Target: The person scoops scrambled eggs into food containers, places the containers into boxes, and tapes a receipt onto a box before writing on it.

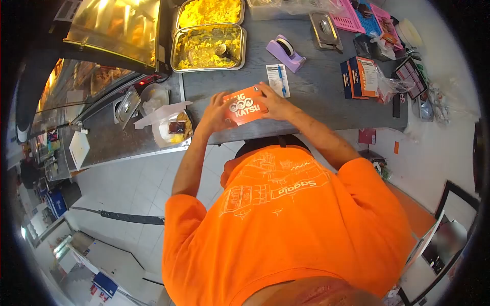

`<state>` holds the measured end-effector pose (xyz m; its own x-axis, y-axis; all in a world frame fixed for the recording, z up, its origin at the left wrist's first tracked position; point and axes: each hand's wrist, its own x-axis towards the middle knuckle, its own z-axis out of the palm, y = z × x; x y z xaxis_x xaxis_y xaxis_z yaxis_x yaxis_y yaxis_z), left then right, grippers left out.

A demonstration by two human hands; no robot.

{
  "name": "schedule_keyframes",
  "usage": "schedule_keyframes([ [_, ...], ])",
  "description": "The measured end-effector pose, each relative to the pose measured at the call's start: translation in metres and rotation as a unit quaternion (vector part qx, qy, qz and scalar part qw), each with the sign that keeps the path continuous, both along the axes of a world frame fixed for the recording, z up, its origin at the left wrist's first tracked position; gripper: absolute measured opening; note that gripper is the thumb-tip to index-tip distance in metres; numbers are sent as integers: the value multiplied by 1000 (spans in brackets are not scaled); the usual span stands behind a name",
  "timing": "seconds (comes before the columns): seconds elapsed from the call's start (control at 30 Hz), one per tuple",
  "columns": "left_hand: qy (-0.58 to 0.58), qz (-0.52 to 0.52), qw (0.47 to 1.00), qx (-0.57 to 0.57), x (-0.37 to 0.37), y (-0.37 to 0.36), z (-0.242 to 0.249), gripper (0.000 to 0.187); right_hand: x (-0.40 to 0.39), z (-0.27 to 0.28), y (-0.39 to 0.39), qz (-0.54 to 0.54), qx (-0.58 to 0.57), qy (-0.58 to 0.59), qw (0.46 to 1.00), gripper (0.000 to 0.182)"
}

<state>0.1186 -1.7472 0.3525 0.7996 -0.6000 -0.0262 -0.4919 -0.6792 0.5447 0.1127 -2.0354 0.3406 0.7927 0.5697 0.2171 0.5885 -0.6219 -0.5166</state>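
Observation:
An orange paper food box (246,108) printed with "KATSU" is held over the front of the dark counter. My left hand (216,108) is closed around its left side, while my right hand (275,103) grips the right side and upper corner. What is inside the box cannot be seen. Just beyond my right hand lie a white order slip (278,87) and a blue pen (282,80). To the left of my left hand, a plastic-lined bowl (163,133) holds yellow food and a dark sauce packet (177,127).
Behind the box stand metal trays of yellow food (208,47) and a purple tape dispenser (287,53). A lidded steel container (325,30) and more orange-and-blue boxes (360,77) occupy the right side. A lit glass display case (115,33) rises at the left.

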Motion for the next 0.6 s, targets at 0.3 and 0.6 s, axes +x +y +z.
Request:
schedule_keyframes([
  [0.3,-79,-90,990,74,-18,-6,-18,82,-9,-18,-26,156,-95,-121,976,34],
  [0.6,-57,37,998,5,-26,-36,-40,70,64,3,-94,-386,30,-135,912,37],
])
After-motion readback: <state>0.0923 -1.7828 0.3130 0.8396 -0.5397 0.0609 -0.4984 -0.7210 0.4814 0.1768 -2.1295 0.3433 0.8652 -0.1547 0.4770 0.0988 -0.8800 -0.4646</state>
